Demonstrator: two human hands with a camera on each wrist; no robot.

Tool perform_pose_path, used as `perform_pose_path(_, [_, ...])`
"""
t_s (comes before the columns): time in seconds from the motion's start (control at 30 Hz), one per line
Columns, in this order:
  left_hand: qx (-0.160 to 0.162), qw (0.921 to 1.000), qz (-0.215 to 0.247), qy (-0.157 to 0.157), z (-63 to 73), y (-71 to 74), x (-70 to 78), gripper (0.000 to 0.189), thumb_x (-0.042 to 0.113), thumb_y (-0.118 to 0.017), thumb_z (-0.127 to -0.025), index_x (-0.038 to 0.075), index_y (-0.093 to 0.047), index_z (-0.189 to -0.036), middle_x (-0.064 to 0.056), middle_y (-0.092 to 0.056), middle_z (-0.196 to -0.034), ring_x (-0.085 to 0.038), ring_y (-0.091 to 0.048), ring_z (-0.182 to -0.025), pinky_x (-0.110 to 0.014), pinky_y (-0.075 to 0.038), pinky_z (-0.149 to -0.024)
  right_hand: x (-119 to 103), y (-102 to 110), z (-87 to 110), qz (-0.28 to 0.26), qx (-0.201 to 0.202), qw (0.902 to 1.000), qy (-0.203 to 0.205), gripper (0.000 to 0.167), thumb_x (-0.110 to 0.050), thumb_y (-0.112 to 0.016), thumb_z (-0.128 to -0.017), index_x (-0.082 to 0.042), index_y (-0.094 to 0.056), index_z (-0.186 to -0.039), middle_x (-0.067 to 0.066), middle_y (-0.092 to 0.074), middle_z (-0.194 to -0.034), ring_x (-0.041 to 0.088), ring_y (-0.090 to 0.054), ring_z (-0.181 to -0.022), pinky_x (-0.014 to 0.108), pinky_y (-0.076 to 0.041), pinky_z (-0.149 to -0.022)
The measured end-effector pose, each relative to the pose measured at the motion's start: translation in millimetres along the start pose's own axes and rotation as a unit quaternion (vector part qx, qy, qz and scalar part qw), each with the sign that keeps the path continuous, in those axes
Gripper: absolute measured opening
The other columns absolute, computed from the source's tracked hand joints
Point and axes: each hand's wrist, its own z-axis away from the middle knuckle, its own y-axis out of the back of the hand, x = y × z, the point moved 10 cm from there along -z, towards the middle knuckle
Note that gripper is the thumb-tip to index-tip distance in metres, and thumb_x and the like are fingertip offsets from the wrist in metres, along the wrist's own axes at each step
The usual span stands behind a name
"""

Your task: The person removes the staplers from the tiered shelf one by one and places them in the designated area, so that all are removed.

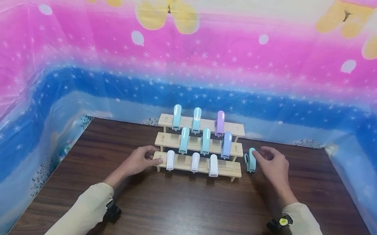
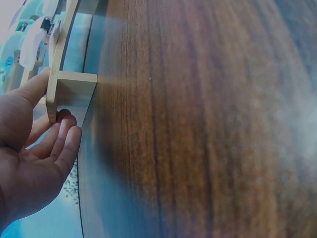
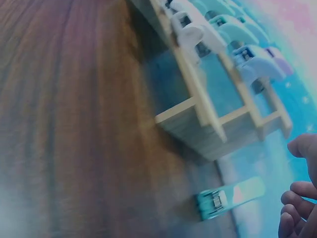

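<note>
Fingers of left hand grip left edge of wooden rack; relaxed right hand hovers near teal stapler beyond opposite end.

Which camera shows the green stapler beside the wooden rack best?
The right wrist view: the green stapler appears largest there, uncovered, though slightly blurred. The head view shows it small, beside the right hand; the left wrist view doesn't show it.

1. Bare counter before the rack lets a hand pass.
2. Left hand blocks the rack's left end.
3. Green stapler sits just beside the right end, right hand near it.
4. Cloth backs the rack; the gap there seems narrow.
</note>
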Motion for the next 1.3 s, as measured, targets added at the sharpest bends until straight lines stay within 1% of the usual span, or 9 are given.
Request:
perform_pose_path(0.13, [0.001, 1.0000, 0.000, -0.003, 0.3, 0.7, 0.1, 0.056, 0.033, -0.075, -0.096, 0.000, -0.058, -0.139, -0.020, -0.068, -0.124, -0.032, -0.067, -0.111, -0.044, -0.058, -0.086, -22, 9, -4.2, 0.000, 0.006, 0.9996, 0.029, 0.060, -0.056, -0.069, -0.093, -0.007, -0.069, -0.128, 0.013, -0.073, -0.112, 0.030, -0.067, -0.098, 0.041, -0.050, -0.081])
perform_pose_path(0.27, [0.001, 1.0000, 0.001, -0.004, 0.7, 1.0, 0.2, 0.056, 0.033, -0.075, -0.096, 0.000, -0.058, -0.139, -0.020, -0.067, -0.125, -0.032, -0.067, -0.111, -0.044, -0.058, -0.086, -43, 13, -8.1, -0.004, 0.004, 0.9987, 0.051, 0.064, -0.061, -0.067, -0.092, -0.008, -0.070, -0.127, 0.013, -0.074, -0.115, 0.030, -0.067, -0.104, 0.046, -0.051, -0.086])
perform_pose_path(0.33, [0.000, 1.0000, 0.002, -0.004, 0.8, 0.6, 0.0, 0.056, 0.032, -0.075, -0.096, 0.000, -0.058, -0.139, -0.020, -0.068, -0.124, -0.031, -0.067, -0.110, -0.044, -0.058, -0.086, -54, 14, -9.6, -0.007, 0.001, 0.9983, 0.058, 0.067, -0.065, -0.066, -0.091, -0.009, -0.070, -0.128, 0.012, -0.074, -0.116, 0.029, -0.067, -0.106, 0.046, -0.051, -0.088])
perform_pose_path(0.53, [0.006, 0.9999, 0.001, -0.011, -1.0, 2.2, 1.5, 0.055, 0.032, -0.076, -0.094, -0.002, -0.060, -0.135, -0.019, -0.070, -0.118, -0.030, -0.068, -0.106, -0.043, -0.058, -0.085, -86, 11, -15.6, -0.032, -0.017, 0.9956, 0.087, 0.069, -0.065, -0.068, -0.089, -0.009, -0.068, -0.129, 0.012, -0.072, -0.120, 0.029, -0.069, -0.105, 0.045, -0.055, -0.086])
perform_pose_path(0.67, [0.005, 1.0000, 0.002, -0.007, -1.1, 2.0, 0.2, 0.055, 0.033, -0.076, -0.094, -0.002, -0.060, -0.135, -0.019, -0.071, -0.117, -0.029, -0.068, -0.105, -0.043, -0.058, -0.085, -102, 3, -18.1, -0.044, -0.029, 0.9939, 0.097, 0.069, -0.063, -0.070, -0.089, -0.009, -0.068, -0.131, 0.014, -0.070, -0.124, 0.031, -0.068, -0.110, 0.047, -0.058, -0.086])
perform_pose_path(0.9, [0.004, 1.0000, 0.007, -0.001, -1.1, 0.3, -2.9, 0.055, 0.033, -0.076, -0.094, -0.001, -0.060, -0.135, -0.018, -0.071, -0.118, -0.030, -0.068, -0.106, -0.043, -0.058, -0.086, -121, -13, -21.4, -0.046, -0.050, 0.9917, 0.109, 0.072, -0.064, -0.069, -0.089, -0.009, -0.066, -0.134, 0.014, -0.068, -0.130, 0.033, -0.066, -0.112, 0.050, -0.057, -0.089])
perform_pose_path(1.07, [0.004, 1.0000, 0.008, -0.002, -1.1, -0.1, -3.2, 0.055, 0.033, -0.076, -0.094, -0.001, -0.061, -0.135, -0.018, -0.071, -0.118, -0.030, -0.068, -0.107, -0.043, -0.058, -0.087, -128, -25, -24.5, -0.060, -0.049, 0.9903, 0.115, 0.069, -0.061, -0.072, -0.088, -0.009, -0.067, -0.132, 0.012, -0.068, -0.130, 0.031, -0.064, -0.117, 0.048, -0.056, -0.092])
perform_pose_path(1.17, [0.004, 0.9999, 0.009, -0.004, -1.0, 0.0, -2.7, 0.054, 0.033, -0.076, -0.094, -0.001, -0.061, -0.134, -0.018, -0.071, -0.118, -0.030, -0.068, -0.107, -0.043, -0.059, -0.087, -132, -31, -25.3, -0.069, -0.052, 0.9894, 0.117, 0.068, -0.060, -0.073, -0.088, -0.009, -0.067, -0.132, 0.012, -0.068, -0.129, 0.030, -0.064, -0.117, 0.048, -0.057, -0.091])
perform_pose_path(1.3, [0.005, 0.9999, 0.011, -0.005, -0.6, 0.2, -2.0, 0.054, 0.032, -0.076, -0.094, -0.001, -0.061, -0.134, -0.019, -0.070, -0.120, -0.031, -0.068, -0.108, -0.044, -0.058, -0.087, -136, -41, -25.6, -0.075, -0.061, 0.9889, 0.113, 0.067, -0.058, -0.075, -0.088, -0.009, -0.067, -0.133, 0.012, -0.069, -0.129, 0.030, -0.066, -0.114, 0.047, -0.059, -0.087])
